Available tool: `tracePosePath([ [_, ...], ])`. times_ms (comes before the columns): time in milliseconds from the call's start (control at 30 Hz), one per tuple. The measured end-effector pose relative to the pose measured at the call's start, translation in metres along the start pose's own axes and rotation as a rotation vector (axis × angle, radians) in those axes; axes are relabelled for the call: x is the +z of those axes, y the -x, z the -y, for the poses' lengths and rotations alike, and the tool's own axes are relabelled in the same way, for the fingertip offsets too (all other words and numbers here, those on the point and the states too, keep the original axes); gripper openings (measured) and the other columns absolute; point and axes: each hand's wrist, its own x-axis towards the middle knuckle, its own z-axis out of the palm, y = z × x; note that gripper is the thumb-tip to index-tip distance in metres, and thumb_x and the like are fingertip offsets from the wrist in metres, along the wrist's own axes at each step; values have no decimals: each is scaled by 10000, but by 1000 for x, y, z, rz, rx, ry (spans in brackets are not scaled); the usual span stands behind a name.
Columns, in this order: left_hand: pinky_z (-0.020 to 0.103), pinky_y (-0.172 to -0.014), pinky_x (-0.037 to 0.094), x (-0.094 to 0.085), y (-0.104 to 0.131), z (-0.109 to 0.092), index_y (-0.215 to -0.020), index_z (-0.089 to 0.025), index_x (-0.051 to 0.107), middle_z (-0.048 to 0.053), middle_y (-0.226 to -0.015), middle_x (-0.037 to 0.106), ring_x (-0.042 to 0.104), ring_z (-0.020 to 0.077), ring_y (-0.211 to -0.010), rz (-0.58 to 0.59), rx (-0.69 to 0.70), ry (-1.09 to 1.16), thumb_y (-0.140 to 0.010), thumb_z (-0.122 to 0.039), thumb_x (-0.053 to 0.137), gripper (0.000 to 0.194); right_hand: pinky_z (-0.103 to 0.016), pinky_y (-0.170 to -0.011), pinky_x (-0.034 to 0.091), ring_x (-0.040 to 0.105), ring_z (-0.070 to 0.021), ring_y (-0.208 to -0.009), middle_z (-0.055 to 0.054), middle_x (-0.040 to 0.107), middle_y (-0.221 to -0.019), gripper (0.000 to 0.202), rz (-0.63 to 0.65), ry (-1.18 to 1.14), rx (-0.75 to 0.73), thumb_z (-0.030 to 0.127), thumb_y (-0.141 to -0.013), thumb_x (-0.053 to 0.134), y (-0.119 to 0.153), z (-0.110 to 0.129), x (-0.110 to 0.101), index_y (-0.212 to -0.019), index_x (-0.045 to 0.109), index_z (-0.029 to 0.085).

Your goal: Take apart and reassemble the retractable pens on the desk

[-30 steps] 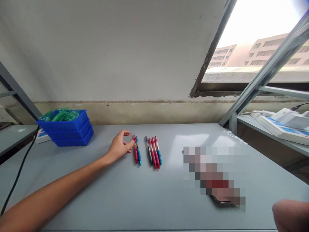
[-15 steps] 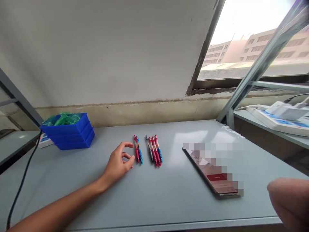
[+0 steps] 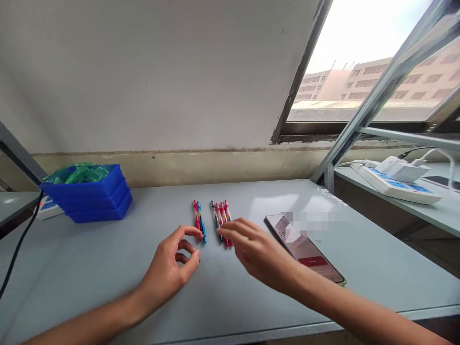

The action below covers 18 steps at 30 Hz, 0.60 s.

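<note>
A red pen (image 3: 197,218) and a blue pen (image 3: 201,225) lie side by side on the grey table. To their right lies a row of several pens, with a black pen (image 3: 216,220) at its left end and red pens (image 3: 221,213) beside it. My left hand (image 3: 176,258) is just left of the first pair, fingers curved and apart, holding nothing. Over the lower part of the row hovers my right hand (image 3: 255,247), fingers stretched toward the left. It partly hides the pens, and whether it touches them I cannot tell.
Stacked blue trays (image 3: 93,194) with green plastic in the top one stand at the back left, near a black cable (image 3: 19,244). A phone (image 3: 312,254) lies right of the pens, partly behind my right forearm. A power strip (image 3: 402,184) rests on a side shelf.
My right hand has come in from the lower right edge to the pen row. My left hand remains beside the pair of pens. The whole view has shifted slightly.
</note>
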Motion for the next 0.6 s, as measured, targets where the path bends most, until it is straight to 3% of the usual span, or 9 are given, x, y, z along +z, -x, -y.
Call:
tracePosePath([
  [100, 260, -563, 509, 5, 6, 1, -934, -229, 567, -5, -663, 606, 630, 179, -672, 43, 44, -52, -746, -154, 531, 206, -410, -797, 492, 553, -261, -970, -138, 594, -1144, 281, 106, 138, -75, 53, -835, 499, -7, 2, 13, -1100, 571, 116],
  [233, 255, -561, 518, 10, 9, 6, -939, -235, 568, 16, -777, 625, 626, 165, -676, 91, 87, -84, -761, -148, 507, 208, -437, -798, 487, 553, -298, -936, -186, 632, -1056, 262, 154, 282, -113, 4, -820, 451, -11, 11, 29, -1020, 610, 61],
  [433, 246, -571, 515, 11, 9, 7, -938, -221, 561, 5, -757, 616, 626, 156, -683, 104, 99, -101, -748, -112, 474, 235, -394, -693, 514, 581, -296, -840, -201, 660, -919, 243, 105, 386, -141, -51, -784, 452, -10, 15, 39, -941, 625, 16],
  [600, 248, -581, 508, 10, 10, 2, -916, -206, 561, 30, -849, 622, 622, 145, -673, 100, 68, -73, -750, -130, 467, 206, -354, -670, 507, 584, -230, -736, -129, 678, -802, 214, 29, 349, -227, -21, -810, 458, -10, 6, 39, -842, 635, 93],
])
